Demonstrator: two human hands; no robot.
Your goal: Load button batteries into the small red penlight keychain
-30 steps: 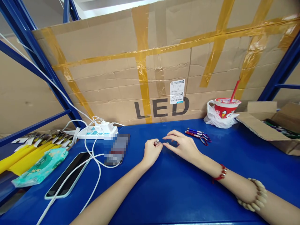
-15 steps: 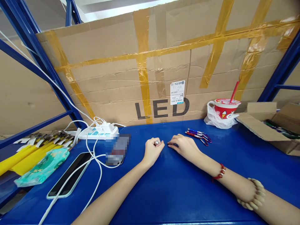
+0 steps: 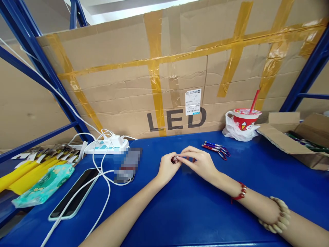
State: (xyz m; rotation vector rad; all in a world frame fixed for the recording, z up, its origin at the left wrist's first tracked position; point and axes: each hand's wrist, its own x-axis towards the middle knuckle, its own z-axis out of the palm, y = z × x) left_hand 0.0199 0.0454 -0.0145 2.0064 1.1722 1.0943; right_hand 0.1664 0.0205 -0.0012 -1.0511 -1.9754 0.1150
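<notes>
Your left hand (image 3: 167, 167) is closed around a small dark red cylindrical piece (image 3: 175, 159); your right hand (image 3: 199, 162) has just lifted off the blue table (image 3: 185, 206), fingertips pinching its tip, so joining seems underway.

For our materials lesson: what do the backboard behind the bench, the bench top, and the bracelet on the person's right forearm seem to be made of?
Backboard: brown corrugated cardboard, matte, creased, patched with glossy yellowish tape.
Bench top: probably painted metal, smooth blue with a soft sheen, matching the blue rack posts.
Bracelet: round pale beads, matte; wood or bone, unclear from here.
</notes>
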